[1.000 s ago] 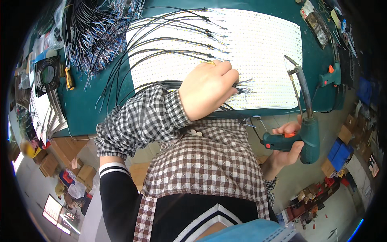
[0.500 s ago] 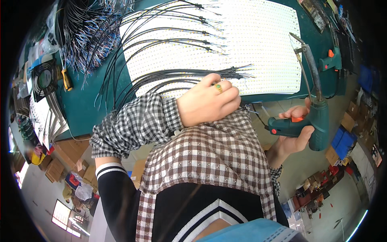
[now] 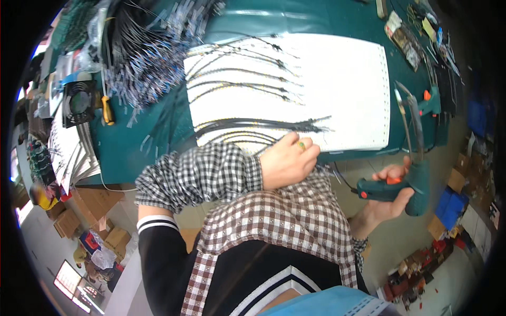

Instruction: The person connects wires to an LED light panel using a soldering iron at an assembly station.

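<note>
Near the front edge of a white board [image 3: 348,95] with rows of small yellowish dots, my left hand [image 3: 290,162] is closed, fingers curled and a ring on one of them. What its fingertips hold, if anything, is hidden. Just beyond it lies a bundle of black cables [image 3: 253,125] with thin bare-looking wire ends. Separate black cables [image 3: 247,73] with small connectors stretch over the board's left half. Off the board's right front corner, my right hand [image 3: 387,209] grips a green soldering gun [image 3: 418,184] with an orange trigger, its metal tip pointing up and away.
A large heap of black cables with white and blue ends [image 3: 153,63] sits at the far left of the green table [image 3: 295,16]. Nearby are a yellow-handled screwdriver [image 3: 107,110] and a black fan [image 3: 80,102]. A second green tool [image 3: 430,102] lies at the right edge.
The whole view has shifted, so the table and board sit lower in the picture. Both hands keep nearly the same poses; the soldering gun stays in my right hand.
</note>
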